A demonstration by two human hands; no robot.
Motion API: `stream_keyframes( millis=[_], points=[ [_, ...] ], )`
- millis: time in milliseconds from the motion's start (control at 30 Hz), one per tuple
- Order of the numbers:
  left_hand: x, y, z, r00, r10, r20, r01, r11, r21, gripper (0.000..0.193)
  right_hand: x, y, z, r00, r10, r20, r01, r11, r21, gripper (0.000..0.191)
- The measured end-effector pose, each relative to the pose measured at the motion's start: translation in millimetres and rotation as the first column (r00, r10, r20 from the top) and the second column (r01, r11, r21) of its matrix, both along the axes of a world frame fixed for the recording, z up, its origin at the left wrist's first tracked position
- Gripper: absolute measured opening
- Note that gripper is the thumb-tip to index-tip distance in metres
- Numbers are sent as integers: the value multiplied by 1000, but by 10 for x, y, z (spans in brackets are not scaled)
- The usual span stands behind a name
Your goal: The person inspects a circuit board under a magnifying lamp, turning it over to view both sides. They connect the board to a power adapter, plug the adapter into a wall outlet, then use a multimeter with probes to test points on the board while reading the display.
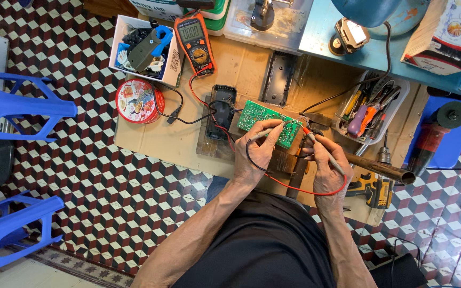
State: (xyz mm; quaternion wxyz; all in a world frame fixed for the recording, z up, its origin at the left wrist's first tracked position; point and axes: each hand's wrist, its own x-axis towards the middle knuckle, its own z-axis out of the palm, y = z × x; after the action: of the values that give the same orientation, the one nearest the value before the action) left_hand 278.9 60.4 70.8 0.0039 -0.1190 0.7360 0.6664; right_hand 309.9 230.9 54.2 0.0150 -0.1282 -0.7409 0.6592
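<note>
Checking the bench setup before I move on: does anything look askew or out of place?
Nothing is spilled or broken. The circuit board lies tilted across a wood block, and a rusty pipe juts off the cardboard edge beside the right hand.

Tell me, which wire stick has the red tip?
The probe in the right hand, touching the green board's right edge; the left hand's probe looks black.
</note>
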Motion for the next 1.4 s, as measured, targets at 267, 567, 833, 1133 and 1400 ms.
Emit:
stream_keyframes(
  millis=[267, 567, 833, 1133, 1400],
  points=[
    [-8, 18, -24, 1000, 20, 10, -20, 1000, 5, 19, -16, 19, -9, 1000, 14, 4, -14, 1000, 26, 29],
    [-18, 28, -38, 999, 11, -45, -15, 996, -83, 17, -8, 13, -7, 1000, 9, -2, -9, 1000, 11, 28],
    [-8, 16, -12, 998, -22, -59, 17, 995, -99, 18, -10, 9, 14, 1000, 16, -7, -16, 1000, -3, 28],
    [20, 9, -30, 995, -17, -97, 8, 996, -87, 17, -11, 18, 7, 1000, 15, -3, -15, 1000, 25, 28],
    [32, 3, -48, 998, -21, -57, 14, 993, -119, 17, -11, 36, -35, 1000, 14, -5, -14, 1000, -9, 28]
  ],
)
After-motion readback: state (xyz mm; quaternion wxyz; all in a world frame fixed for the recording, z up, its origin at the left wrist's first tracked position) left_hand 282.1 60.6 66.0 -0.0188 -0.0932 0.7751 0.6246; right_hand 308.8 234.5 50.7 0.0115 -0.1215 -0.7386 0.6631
